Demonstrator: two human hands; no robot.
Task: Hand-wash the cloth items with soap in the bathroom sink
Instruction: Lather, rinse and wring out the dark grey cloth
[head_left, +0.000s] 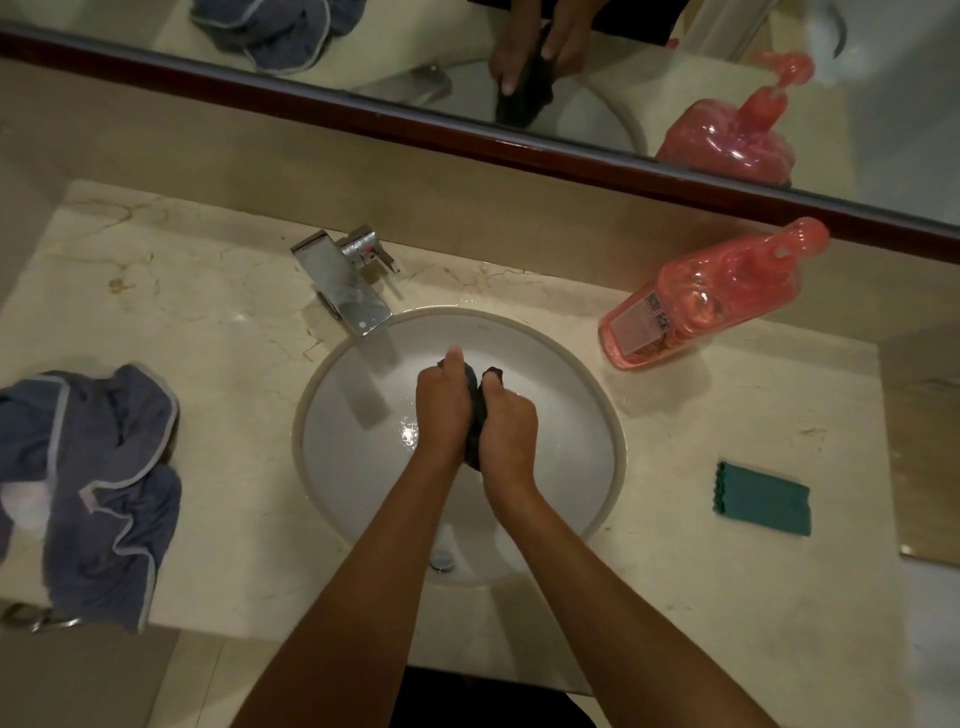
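Dark cloth, mostly hidden, is squeezed between the left hand and right hand over the sink; both hands' fingers curl round it. Blue towel is cut off at the left edge; pink soap bottle stands blurred.

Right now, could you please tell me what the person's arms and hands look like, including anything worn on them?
Both forearms are bare up to the bottom edge of the picture: no sleeves show. The left hand and the right hand wear no gloves, and no rings, watch or bracelet can be seen on the fingers or wrists. The dim, slightly blurred picture could hide small details such as a thin ring.
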